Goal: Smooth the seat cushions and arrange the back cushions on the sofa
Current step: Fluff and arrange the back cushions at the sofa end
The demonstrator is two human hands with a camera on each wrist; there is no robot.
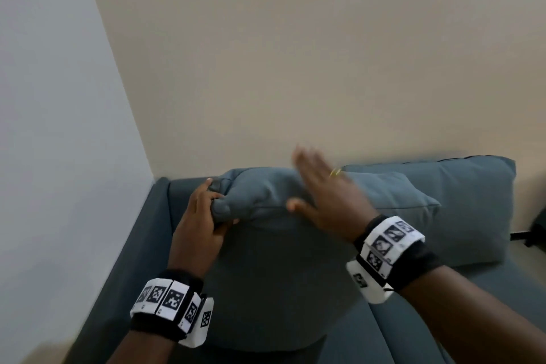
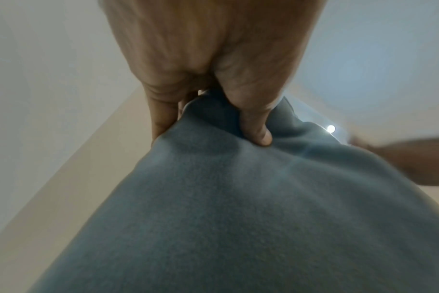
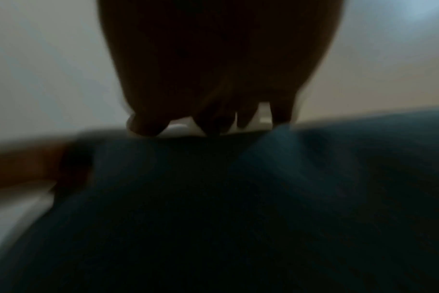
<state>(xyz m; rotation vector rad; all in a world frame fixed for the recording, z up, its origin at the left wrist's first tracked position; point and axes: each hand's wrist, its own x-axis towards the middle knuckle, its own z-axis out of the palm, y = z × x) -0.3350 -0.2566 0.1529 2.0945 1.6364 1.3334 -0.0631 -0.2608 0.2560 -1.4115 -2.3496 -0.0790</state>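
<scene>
Mid-task, judged: left hand (image 1: 204,216) pinching corner of blue back cushion (image 1: 271,233), upright, bunched; right hand (image 1: 322,195) flat, fingers spread, blurred. Second back cushion (image 1: 461,207) already placed; seat cushions (image 1: 461,319) largely hidden.

Upright back cushion (image 1: 274,257) on the sofa (image 1: 147,233) left of a second cushion (image 1: 461,204), wall (image 1: 295,53) behind

1. The left hand (image 1: 204,216) is gripping bunched fabric, its thumb (image 2: 257,126) and fingers curling round it.
2. The right hand (image 1: 328,198) is reaching forward with fingers straight and spread, blurred.
</scene>
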